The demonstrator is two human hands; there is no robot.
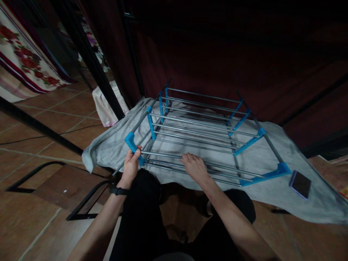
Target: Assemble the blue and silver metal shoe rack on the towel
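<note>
A rack of thin metal rods [195,141] with blue plastic brackets at its corners lies across a grey cloth in front of me. My left hand [131,163] pinches the near left blue bracket [133,145], thumb on top, where the front rod meets it. Fingers of my right hand [194,165] curl over the front rod near its middle. At the near right corner, another blue bracket [268,175] joins the rod ends. The undersides of both hands' grips are hidden.
The grey cloth [174,170] covers a low surface. A phone [300,185] rests on it at the right. A brown board with black metal loops [47,166] stands on the tiled floor at left. Dark red fabric [206,65] hangs behind, beside a black post [89,54].
</note>
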